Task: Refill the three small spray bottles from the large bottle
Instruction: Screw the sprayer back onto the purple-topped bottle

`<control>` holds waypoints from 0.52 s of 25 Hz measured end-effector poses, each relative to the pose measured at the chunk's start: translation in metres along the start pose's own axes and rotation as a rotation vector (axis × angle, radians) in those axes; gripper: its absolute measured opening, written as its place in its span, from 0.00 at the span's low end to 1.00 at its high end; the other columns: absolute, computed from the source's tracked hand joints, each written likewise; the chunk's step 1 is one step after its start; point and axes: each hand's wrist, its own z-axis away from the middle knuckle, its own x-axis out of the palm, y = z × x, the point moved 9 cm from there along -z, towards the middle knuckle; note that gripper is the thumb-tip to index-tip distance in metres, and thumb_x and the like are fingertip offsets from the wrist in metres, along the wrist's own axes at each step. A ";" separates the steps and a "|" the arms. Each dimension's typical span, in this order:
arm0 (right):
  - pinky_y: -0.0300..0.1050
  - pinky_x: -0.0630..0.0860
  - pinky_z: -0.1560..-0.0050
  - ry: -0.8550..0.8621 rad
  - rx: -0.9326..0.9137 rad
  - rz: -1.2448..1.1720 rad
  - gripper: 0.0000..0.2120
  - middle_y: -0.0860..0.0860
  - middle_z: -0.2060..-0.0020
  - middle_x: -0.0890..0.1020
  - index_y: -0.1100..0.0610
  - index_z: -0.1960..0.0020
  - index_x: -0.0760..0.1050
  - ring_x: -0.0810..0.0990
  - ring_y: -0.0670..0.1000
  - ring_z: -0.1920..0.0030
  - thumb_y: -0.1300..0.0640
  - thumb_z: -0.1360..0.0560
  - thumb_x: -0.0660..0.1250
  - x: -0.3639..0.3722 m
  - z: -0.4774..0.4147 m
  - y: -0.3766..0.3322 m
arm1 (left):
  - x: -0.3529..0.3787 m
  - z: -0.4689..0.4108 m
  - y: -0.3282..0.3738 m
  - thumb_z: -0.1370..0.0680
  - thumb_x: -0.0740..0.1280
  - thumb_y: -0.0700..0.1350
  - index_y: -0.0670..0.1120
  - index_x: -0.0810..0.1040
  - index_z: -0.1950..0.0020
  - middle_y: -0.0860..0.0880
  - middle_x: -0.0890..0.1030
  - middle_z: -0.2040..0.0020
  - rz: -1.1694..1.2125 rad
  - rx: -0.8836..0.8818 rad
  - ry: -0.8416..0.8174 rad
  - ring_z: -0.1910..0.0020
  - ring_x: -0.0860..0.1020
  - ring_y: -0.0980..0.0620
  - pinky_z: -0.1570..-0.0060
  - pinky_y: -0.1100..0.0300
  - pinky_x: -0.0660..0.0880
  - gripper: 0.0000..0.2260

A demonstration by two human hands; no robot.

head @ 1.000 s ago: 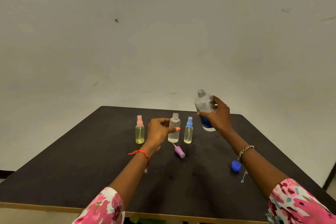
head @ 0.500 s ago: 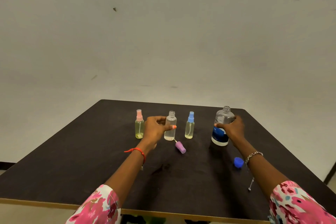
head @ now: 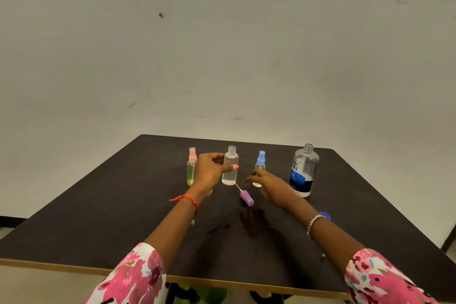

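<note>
Since releasing the large bottle [head: 304, 171], our right hand [head: 271, 186] hovers open near the purple sprayer [head: 246, 197] while our left hand [head: 211, 171] grips the uncapped bottle [head: 230, 166].

Some things we see only in part

Our right hand [head: 270, 186] covers the blue-capped bottle's [head: 259, 164] base; our wrist hides most of the blue cap [head: 326, 215]; the large bottle's [head: 304, 170] label is unreadable.
</note>
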 end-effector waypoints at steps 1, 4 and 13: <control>0.47 0.73 0.38 -0.084 -0.026 0.031 0.23 0.53 0.33 0.67 0.54 0.35 0.69 0.70 0.54 0.36 0.68 0.28 0.63 0.015 -0.003 -0.009 | -0.001 0.000 0.000 0.34 0.75 0.37 0.39 0.77 0.42 0.42 0.81 0.44 0.002 -0.002 0.001 0.50 0.78 0.52 0.49 0.61 0.75 0.22; 0.50 0.70 0.36 -0.230 -0.092 0.079 0.17 0.55 0.31 0.66 0.57 0.37 0.72 0.69 0.55 0.35 0.65 0.25 0.60 0.041 -0.010 -0.024 | -0.004 0.001 0.002 0.34 0.75 0.37 0.39 0.76 0.41 0.42 0.81 0.43 0.006 -0.009 0.001 0.48 0.78 0.51 0.48 0.59 0.74 0.22; 0.29 0.76 0.59 0.402 0.137 -0.656 0.10 0.59 0.56 0.83 0.63 0.48 0.79 0.80 0.49 0.60 0.62 0.29 0.70 -0.053 -0.009 0.007 | -0.005 0.005 -0.001 0.34 0.74 0.37 0.38 0.76 0.42 0.41 0.81 0.43 0.019 -0.026 -0.005 0.50 0.77 0.51 0.48 0.59 0.75 0.21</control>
